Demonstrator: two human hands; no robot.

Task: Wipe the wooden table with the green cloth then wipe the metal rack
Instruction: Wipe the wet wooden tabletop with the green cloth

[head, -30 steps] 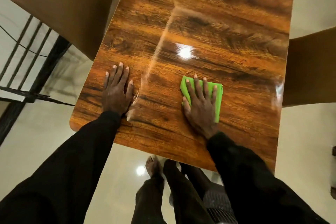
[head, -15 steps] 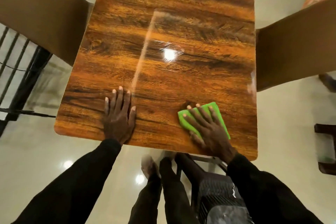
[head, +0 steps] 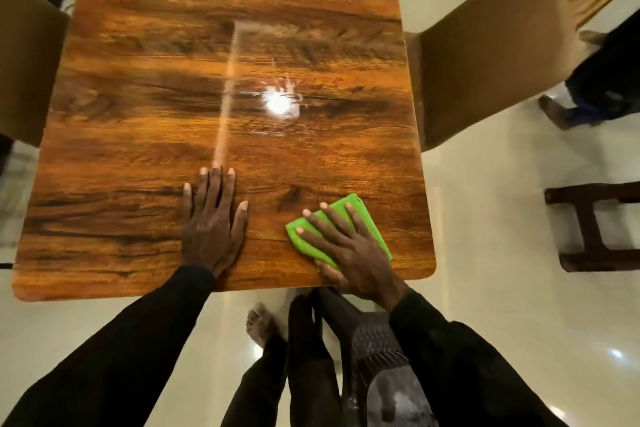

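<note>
**Head view, looking down on the near end of the counter.** The glossy wood-grain counter [head: 138,149] fills the upper middle of the view. Its near edge and both rounded near corners are visible, while its far edge lies beyond the top of the view.

- **Green cloth:** The green cloth [head: 372,230] lies folded flat by the near right corner. It sits just inside the near edge and stops short of the right edge, where a strip of bare wood shows.
- **Right hand:** The right hand [head: 349,253] presses on the cloth with its fingers straight and spread, and its heel reaches the near edge.
- **Left hand:** The left hand [head: 211,222] rests palm-down on bare wood about midway along the near edge. Its fingers are straight and close together and its thumb is held out. A gap of wood separates it from the cloth.
- **Surface beyond the fingertips:** A bright light reflection [head: 277,102] shows on the surface. A pale streak [head: 225,107] runs from the left fingertips toward the far end.
- **Chairs:** A tan chair back [head: 24,73] stands against the left edge, and a second chair back [head: 485,73] stands against the right edge at mid-length.
- **Floor to the right:** Pale floor [head: 502,288] lies open beside the near right corner, with a dark wooden stool [head: 588,225] well apart from it. Another person's legs [head: 606,80] stand behind the right chair.
- **Below the near edge:** A dark plastic chair [head: 381,357] and a bare foot [head: 259,326] are visible.
</note>
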